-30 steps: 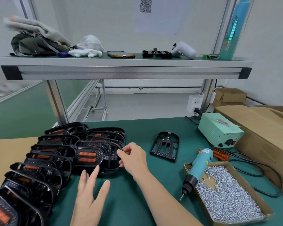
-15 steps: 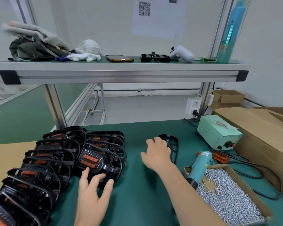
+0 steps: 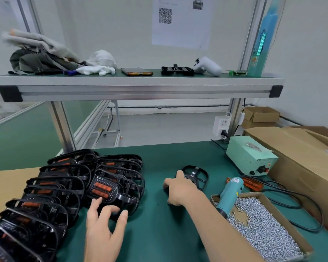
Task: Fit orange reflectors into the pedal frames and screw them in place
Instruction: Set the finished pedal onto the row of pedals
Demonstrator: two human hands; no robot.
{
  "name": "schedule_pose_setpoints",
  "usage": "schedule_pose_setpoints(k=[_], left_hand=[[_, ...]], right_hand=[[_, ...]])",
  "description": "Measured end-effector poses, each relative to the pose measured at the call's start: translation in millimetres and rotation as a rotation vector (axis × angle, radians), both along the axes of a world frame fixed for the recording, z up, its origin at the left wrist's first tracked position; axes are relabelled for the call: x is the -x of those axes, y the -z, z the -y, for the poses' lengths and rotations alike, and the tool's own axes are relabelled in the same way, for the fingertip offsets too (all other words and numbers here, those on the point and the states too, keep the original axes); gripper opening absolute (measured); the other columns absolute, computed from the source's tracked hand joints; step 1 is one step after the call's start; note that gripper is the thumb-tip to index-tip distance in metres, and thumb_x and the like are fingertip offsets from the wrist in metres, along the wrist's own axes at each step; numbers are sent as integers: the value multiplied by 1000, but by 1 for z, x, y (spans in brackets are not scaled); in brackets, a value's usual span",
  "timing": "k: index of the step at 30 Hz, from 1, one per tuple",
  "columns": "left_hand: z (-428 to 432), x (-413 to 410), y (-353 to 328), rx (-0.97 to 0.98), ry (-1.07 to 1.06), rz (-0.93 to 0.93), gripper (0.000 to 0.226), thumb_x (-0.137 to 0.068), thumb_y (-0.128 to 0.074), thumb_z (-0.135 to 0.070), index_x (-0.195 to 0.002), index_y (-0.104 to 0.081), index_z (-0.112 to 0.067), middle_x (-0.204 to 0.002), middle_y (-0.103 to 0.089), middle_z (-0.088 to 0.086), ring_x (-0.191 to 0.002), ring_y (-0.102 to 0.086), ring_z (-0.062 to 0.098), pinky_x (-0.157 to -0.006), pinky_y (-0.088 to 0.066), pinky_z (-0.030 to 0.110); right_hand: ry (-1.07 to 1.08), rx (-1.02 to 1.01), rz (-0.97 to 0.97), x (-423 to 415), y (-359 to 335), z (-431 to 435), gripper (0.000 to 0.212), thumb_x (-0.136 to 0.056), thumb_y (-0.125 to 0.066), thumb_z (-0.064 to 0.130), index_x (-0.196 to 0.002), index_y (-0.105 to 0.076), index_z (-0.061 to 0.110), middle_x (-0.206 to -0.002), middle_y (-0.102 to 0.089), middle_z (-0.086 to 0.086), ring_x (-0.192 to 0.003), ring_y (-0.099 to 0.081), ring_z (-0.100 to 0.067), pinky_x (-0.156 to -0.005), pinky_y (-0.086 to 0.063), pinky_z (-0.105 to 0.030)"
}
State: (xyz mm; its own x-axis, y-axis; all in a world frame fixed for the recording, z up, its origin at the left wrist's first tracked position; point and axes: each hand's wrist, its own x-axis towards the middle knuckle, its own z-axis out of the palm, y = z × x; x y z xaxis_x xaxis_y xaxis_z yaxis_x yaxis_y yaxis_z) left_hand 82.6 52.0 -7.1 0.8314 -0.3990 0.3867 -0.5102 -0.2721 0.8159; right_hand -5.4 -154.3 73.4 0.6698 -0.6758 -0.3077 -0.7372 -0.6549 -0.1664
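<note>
Several black pedal frames with orange reflectors (image 3: pixel 101 190) lie stacked in rows at the left of the green mat. My left hand (image 3: pixel 104 227) rests with spread fingers against the front edge of the nearest fitted pedal (image 3: pixel 110 193). A single black pedal frame (image 3: pixel 196 175) without a reflector lies in the middle, tilted up. My right hand (image 3: pixel 180 190) is closed on its near edge. Loose orange reflectors (image 3: pixel 252 183) lie to the right, behind the teal electric screwdriver (image 3: pixel 229 195).
A cardboard tray of silver screws (image 3: pixel 263 229) sits at the right front, the screwdriver leaning on its rim. A mint power supply (image 3: pixel 251 156) and brown cartons (image 3: pixel 301 148) stand at the right. The aluminium shelf (image 3: pixel 140 89) above holds cloths, a phone, another pedal.
My right hand left the stacked pedals, moved right and took hold of the lone empty frame, which now tilts up. My left hand moved forward onto the nearest fitted pedal.
</note>
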Motion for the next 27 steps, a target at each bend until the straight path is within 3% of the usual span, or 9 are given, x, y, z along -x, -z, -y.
schedule_pose_setpoints(k=[4, 6, 7, 9, 11, 16, 19, 23, 27], left_hand=[[-3, 2, -4, 37, -26, 102, 22, -79, -81, -14, -79, -65, -29, -140, -48, 4, -141, -37, 23, -104, -36, 44], [-4, 4, -8, 67, -16, 201, 12, -79, -73, -35, -82, -68, -24, -127, -54, 3, -124, -48, 24, -101, -36, 35], [-4, 5, -11, 70, -3, 235, 24, -77, -65, -42, -84, -71, -20, -121, -56, 3, -115, -49, 22, -100, -34, 26], [-3, 6, -11, 75, 44, 286, 35, -76, -60, -45, -87, -73, -15, -110, -58, 0, -103, -50, 20, -98, -31, 10], [-1, 8, -12, 67, 105, 308, 36, -76, -61, -45, -90, -73, -14, -105, -59, -3, -99, -53, 19, -95, -31, 5], [3, 16, -11, -62, 303, 215, 70, -63, -69, -57, -119, -65, -16, -126, -57, -9, -118, -55, 14, -98, -40, 17], [11, 28, -13, -201, 413, 164, 111, -50, -72, -65, -146, -43, -20, -148, -39, -15, -140, -33, 4, -111, -29, 20], [16, 36, -15, -250, 380, 246, 118, -51, -80, -63, -153, -31, -29, -147, -38, -24, -141, -30, 0, -115, -28, 29], [17, 35, -17, -316, 372, 233, 122, -51, -72, -68, -155, -14, -40, -138, -40, -28, -138, -31, -1, -111, -32, 28]], right_hand=[[-36, -35, 51, 5, -5, -19, 43, -94, -58, 12, -133, -55, 30, -130, -28, -8, -105, -59, -34, -81, -47, -34], [-65, -39, 65, 7, -7, -32, 42, -96, -57, 13, -135, -55, 28, -131, -29, -10, -106, -60, -34, -79, -44, -33], [-77, -43, 63, 8, -7, -40, 41, -97, -55, 14, -136, -55, 26, -132, -29, -11, -106, -59, -35, -79, -43, -33], [-95, -46, 57, 9, -8, -52, 37, -99, -52, 16, -136, -53, 18, -132, -30, -14, -107, -58, -36, -79, -41, -34], [-98, -57, 67, 11, -10, -63, 32, -100, -50, 17, -131, -52, 11, -130, -32, -16, -108, -56, -35, -77, -39, -35], [-97, -137, 168, 16, -20, -78, 28, -96, -47, 14, -123, -52, 6, -128, -46, -20, -115, -52, -38, -79, -37, -35], [-120, -229, 216, 18, -23, -83, 28, -92, -44, 8, -119, -50, 8, -118, -55, -15, -109, -55, -35, -76, -43, -34], [-127, -317, 254, 21, -22, -87, 14, -91, -44, 10, -104, -41, 14, -91, -48, -3, -81, -50, -24, -53, -33, -30], [-166, -220, 264, 24, -21, -87, 15, -92, -46, 12, -108, -45, 12, -100, -54, -8, -91, -54, -28, -62, -40, -31]])
